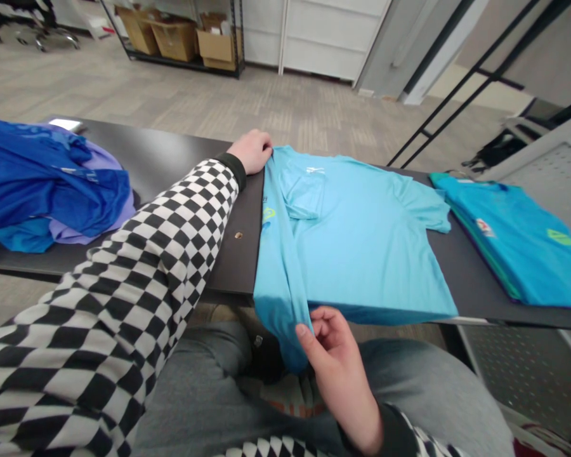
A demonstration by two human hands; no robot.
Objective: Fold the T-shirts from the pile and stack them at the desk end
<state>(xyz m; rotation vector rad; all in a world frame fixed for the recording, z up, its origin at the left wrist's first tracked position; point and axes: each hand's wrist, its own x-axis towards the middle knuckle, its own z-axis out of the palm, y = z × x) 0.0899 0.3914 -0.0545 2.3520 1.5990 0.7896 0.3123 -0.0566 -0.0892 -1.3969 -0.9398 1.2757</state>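
Observation:
A light blue T-shirt point(366, 235) lies spread on the dark table, its left side folded inward in a long strip. The left sleeve is turned back onto the body, and part of the hem hangs over the near edge. My left hand point(251, 152) is at the shirt's far left corner, fingers curled at the fabric; the fingertips are partly hidden. Down at the near edge, my right hand point(335, 362) pinches the folded side by the hem between thumb and fingers.
A stack of folded blue and green shirts point(528, 235) sits on the table point(235, 266) at the right. Rumpled blue and purple clothes point(52, 184) are heaped at the left, near a white flat object point(65, 124). Boxes point(171, 38) stand on a shelf beyond.

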